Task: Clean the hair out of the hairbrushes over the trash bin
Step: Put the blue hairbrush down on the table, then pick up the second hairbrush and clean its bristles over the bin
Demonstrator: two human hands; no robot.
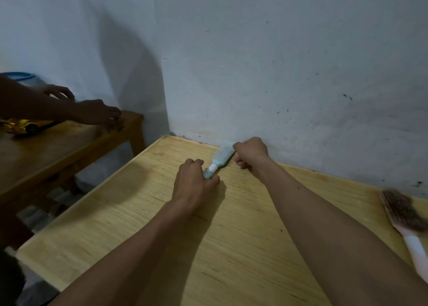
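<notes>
Here, in the head view, the blue brush (221, 157) is lying at the far edge of the table (143, 224), its head up against the wall (278, 74). The left hand (194, 185) is curling its fingers round the white and blue handle, so that grip is closed on the brush. The right hand (251, 151) is sitting at the brush head with fingers curled in, seemingly pinching at the bristles or the hair in them; just what it is holding is too small to tell.

The step in hand is, by my reading, the very start: taking up or beginning to pick at the first brush. No trash bin is showing, so the next move is calling for lifting the brush off the table and carrying it to wherever the bin is standing before the hair is pulled free.

A pink brush (405, 217), its bristles matted with dark hair, is waiting at the right edge, well apart from both hands. To the left a darker table (69, 148) is carrying a yellow toy car (25, 125), and another person's hands (97, 112) are working there. Nothing is blocking the lift itself.
</notes>
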